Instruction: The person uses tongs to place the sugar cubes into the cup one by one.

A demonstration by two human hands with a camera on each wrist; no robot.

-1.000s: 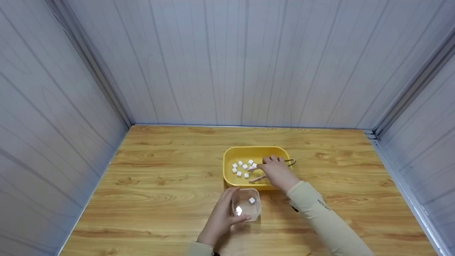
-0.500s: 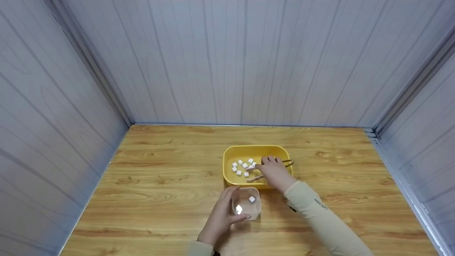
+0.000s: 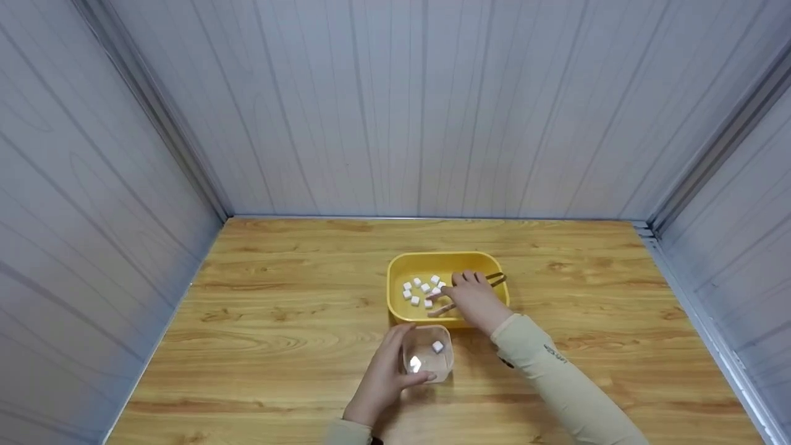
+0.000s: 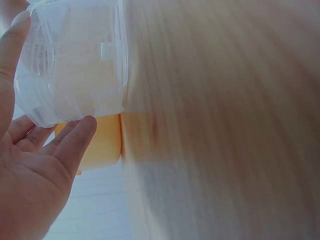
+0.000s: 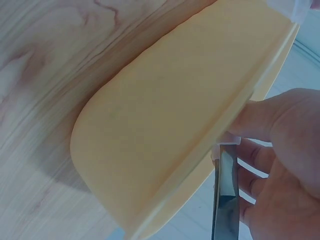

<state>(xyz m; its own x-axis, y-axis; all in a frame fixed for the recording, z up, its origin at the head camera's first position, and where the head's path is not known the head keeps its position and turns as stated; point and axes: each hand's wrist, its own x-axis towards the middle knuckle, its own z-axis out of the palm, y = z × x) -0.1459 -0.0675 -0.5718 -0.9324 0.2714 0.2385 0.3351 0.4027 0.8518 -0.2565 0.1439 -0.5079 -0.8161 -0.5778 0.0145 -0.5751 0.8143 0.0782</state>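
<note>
In the lower middle of the head view, the left hand (image 3: 384, 378) is gripping a clear container (image 3: 442, 369), its thumb lying along the near edge and its other fingers curling round the far left side. The container is standing with its open top facing up, and a single white cube (image 3: 437, 347) is lying inside, toward the upper right of its floor. A bright reflection is showing at its lower left.

Just above it in the frame, a yellow tray (image 3: 454, 262) is sitting on the wood-grained surface (image 3: 278, 334); whether tray and container are touching, I cannot tell. Several small white cubes (image 3: 414, 301) are lying scattered over the tray's left half.

At the tray's right half, the right hand (image 3: 479, 301) is clamping a pair of tongs (image 5: 227, 192) between thumb and fingers. The looped metal end is sticking out at the upper right, while the two tips are pointing left among the nearest cubes, standing apart. Whether a tip is touching a cube is too small to tell.

Beige sleeves (image 3: 556, 371) are covering both forearms, and pale, grooved wall panels (image 3: 395, 111) are rising behind the surface and along its left and right sides.
</note>
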